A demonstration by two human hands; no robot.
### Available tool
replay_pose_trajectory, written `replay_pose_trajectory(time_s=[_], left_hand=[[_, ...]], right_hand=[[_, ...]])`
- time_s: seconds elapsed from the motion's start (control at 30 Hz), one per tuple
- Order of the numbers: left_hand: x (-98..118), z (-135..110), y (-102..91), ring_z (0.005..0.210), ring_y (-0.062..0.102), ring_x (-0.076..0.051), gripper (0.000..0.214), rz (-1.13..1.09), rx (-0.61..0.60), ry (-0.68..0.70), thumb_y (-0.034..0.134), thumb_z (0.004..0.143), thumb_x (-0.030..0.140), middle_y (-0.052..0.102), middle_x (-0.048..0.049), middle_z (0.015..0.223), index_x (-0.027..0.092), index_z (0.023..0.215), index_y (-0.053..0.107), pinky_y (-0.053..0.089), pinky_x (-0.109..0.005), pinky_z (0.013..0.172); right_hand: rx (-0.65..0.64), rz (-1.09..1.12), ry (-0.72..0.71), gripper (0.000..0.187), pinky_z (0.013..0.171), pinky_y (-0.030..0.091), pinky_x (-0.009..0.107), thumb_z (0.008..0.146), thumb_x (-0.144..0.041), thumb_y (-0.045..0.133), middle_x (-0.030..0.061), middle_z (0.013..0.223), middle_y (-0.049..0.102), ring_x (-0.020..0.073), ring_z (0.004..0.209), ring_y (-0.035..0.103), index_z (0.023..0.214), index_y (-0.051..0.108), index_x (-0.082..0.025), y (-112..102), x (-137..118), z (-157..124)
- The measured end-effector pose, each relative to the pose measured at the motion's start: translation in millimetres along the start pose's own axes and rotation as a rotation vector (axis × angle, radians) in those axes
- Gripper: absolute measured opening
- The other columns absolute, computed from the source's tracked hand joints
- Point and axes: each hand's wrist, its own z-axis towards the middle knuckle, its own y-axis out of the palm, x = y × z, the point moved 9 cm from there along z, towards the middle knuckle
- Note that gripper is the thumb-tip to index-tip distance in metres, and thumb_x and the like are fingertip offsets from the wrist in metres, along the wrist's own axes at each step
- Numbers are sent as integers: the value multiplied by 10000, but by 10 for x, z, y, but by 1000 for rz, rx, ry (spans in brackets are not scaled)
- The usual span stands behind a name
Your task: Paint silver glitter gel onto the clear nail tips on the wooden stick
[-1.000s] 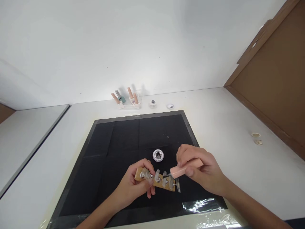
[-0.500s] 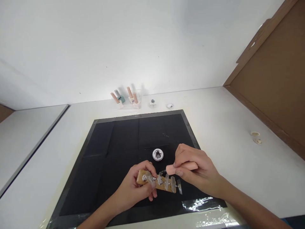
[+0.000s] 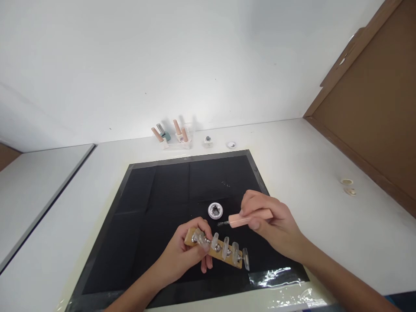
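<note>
Head view, both hands in frame.

Left hand [image 3: 185, 247]: fingers curled around the near-left end of a wood block [image 3: 213, 251], thumb pressed over its top, fingertips showing past both long edges. Grip closed on the block, no gap seen. Block held above the black mat [image 3: 169, 195], its free end running right and slightly toward the wearer.

Clear tips [image 3: 225, 248] mounted in a row on silvery studs along the block: one under or against the left thumb (exact contact unclear), the others spaced out to the right of that grip, the last hanging beyond the block's free end.

Right hand [image 3: 276, 221]: thumb and fingers pinched on the pink handle of a brush [image 3: 238, 220], grip closed on it. Bristles dark, pointing left out of the pinch, on the far side of the row and apart from the tips.

Jar [image 3: 209, 211], white-rimmed, grey flaky contents: on the mat, just past the bristles, left of the right hand and beyond the left fingers.

Farther out, past the mat's far edge and beyond the left hand: clear tray [image 3: 177, 146] with pink-capped bottles and one teal bottle [image 3: 166, 136]. Right of the tray: a small pot [image 3: 208, 142], then a shallow dish [image 3: 231, 145].

Well right of the right hand: two pale discs [image 3: 346, 181], near each other on the table [image 3: 302, 156].
</note>
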Motion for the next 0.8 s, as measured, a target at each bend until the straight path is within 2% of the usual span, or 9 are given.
replay_pose_trajectory(time_s=[0.13, 0.2, 0.27, 0.4, 0.6, 0.8], left_hand=[[-34, 5, -31, 379, 572, -79, 282, -139, 0, -31, 758, 704, 330, 590, 37, 522, 149, 722, 542, 426, -115, 327], [-71, 5, -27, 353, 557, -71, 278, -205, -25, -66, 763, 692, 327, 592, 39, 518, 148, 730, 553, 403, -103, 304], [-101, 5, -10, 329, 541, -61, 270, -263, -62, -89, 760, 689, 329, 607, 32, 531, 149, 736, 565, 380, -91, 282], [-147, 0, 26, 309, 523, -62, 234, -319, -121, -120, 747, 695, 313, 621, 20, 495, 156, 755, 584, 360, -83, 266], [-147, -10, 65, 300, 512, -59, 205, -319, -147, -147, 746, 691, 294, 606, 23, 454, 152, 741, 607, 375, -81, 268], [-179, -14, 60, 292, 515, -67, 200, -288, -150, -156, 749, 678, 283, 600, 20, 456, 141, 710, 612, 381, -93, 259]], right_hand=[[-47, 200, 173, 140, 521, 438, 199, 929, -327, 535, -30, 713, 564, 74, 548, 526, 1036, 598, -261, 27, 156, -36], [-103, 234, 260, 164, 567, 462, 209, 944, -308, 512, -36, 706, 556, 81, 580, 546, 1100, 546, -269, 91, 197, -65], [-142, 199, 290, 134, 601, 458, 219, 935, -286, 524, -22, 755, 565, 92, 636, 548, 1065, 530, -253, 136, 189, -78], [-176, 92, 174, 41, 597, 415, 231, 908, -233, 543, 10, 831, 560, 107, 677, 503, 942, 559, -217, 195, 84, -59], [-251, 70, 69, 144, 583, 386, 243, 861, -110, 534, -3, 776, 544, 113, 652, 473, 955, 549, -218, 308, 37, -72], [-204, -61, 26, 193, 587, 386, 251, 765, -30, 542, -19, 702, 524, 116, 635, 471, 841, 558, -206, 214, -11, -39]])
